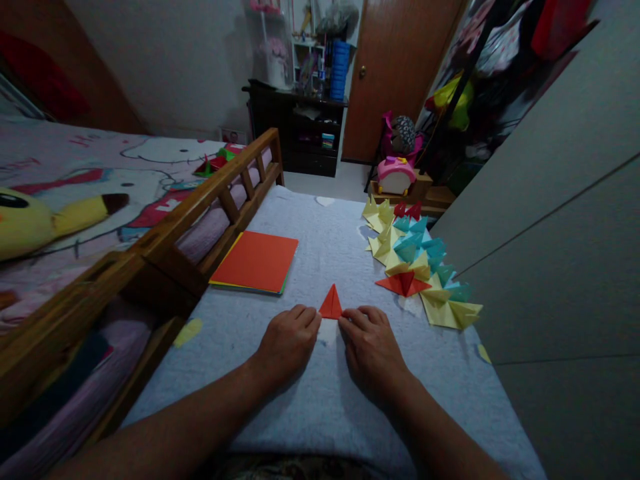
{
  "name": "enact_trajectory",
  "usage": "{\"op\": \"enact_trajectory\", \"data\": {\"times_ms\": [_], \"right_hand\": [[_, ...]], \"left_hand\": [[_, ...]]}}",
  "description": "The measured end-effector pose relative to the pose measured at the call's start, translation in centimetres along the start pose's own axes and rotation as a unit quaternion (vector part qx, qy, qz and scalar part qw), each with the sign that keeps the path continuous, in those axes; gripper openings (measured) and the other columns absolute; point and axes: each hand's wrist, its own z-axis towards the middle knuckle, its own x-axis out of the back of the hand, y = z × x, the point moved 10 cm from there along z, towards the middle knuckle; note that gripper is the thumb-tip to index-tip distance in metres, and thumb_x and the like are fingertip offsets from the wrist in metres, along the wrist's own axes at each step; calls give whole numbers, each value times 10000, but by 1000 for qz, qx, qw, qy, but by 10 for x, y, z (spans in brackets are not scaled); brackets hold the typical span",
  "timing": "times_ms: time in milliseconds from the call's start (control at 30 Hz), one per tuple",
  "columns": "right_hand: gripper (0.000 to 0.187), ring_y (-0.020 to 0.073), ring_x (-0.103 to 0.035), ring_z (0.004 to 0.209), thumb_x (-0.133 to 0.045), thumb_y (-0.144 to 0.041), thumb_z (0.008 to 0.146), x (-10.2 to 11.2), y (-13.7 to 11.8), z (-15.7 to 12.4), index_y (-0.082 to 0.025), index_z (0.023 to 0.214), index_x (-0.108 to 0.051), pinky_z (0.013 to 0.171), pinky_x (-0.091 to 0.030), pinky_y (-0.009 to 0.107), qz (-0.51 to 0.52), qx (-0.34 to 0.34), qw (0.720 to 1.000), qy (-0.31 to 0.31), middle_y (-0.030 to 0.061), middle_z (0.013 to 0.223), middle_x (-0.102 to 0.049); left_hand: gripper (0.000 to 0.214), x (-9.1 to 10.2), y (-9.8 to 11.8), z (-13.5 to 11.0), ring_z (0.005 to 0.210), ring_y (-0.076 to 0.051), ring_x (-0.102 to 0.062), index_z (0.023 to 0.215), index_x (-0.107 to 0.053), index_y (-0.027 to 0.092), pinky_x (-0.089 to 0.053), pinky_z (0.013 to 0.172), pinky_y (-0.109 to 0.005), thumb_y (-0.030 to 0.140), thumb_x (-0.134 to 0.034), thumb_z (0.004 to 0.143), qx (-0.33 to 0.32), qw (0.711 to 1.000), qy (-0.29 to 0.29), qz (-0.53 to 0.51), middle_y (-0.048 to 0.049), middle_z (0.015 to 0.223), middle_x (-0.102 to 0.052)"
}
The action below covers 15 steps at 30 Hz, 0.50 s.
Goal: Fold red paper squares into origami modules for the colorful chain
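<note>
A small folded piece of orange-red paper (331,303), triangular with its tip pointing away from me, lies on the pale blue bedsheet (330,253). A crease or seam runs down its middle. My left hand (291,337) grips its lower left corner with the fingers closed. At the lower right corner, my right hand (373,343) pinches it between thumb and fingertips. Left of it rests a stack of square paper (257,263), orange on top with yellow and green edges showing. To the right sit several folded paper pieces in yellow (385,247), teal (407,247) and red (404,284).
A wooden bed rail (200,207) runs along the left, with another bed and a yellow plush toy (55,223) beyond. A grey cabinet panel (560,267) borders the right. At the back stand a dark shelf unit (295,127) and a wooden door (395,67).
</note>
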Motion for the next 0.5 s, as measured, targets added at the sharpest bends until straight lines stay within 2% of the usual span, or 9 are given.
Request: {"op": "enact_trajectory", "data": {"times_ms": [167, 333, 433, 500], "right_hand": [[297, 267, -511, 1049, -594, -41, 790, 1, 3, -1, -188, 1012, -726, 999, -404, 446, 15, -9, 1000, 7, 71, 1180, -704], [245, 267, -532, 1032, -571, -56, 831, 7, 13, -3, -186, 963, -732, 987, -426, 454, 33, -10, 998, 47, 79, 1125, -729], [225, 247, -559, 969, -534, -62, 861, 13, 20, -3, -177, 935, -713, 929, -461, 429, 85, -18, 992, 87, 90, 1043, -728], [217, 244, -565, 966, -521, -77, 875, 15, 25, -2, -175, 963, -694, 908, -473, 416, 116, -28, 987, 110, 96, 1020, -712]], "left_hand": [[101, -1, 0, 1, 824, -251, -617, 892, -637, 147, -530, 686, -371, 64, -580, 895, -4, 1000, -3, -1, -71, 887, -671], [101, -1, -4, 2, 828, -245, -608, 857, -627, 157, -525, 713, -372, 74, -584, 893, 7, 1000, 5, -24, -68, 873, -666], [69, 1, -11, 3, 863, -238, -597, 872, -609, 164, -525, 774, -377, 120, -579, 915, 38, 996, 22, -75, -68, 895, -656], [69, 3, -19, 3, 933, -248, -588, 982, -600, 159, -526, 837, -401, 163, -601, 914, 72, 989, 51, -115, -80, 977, -648]]}}
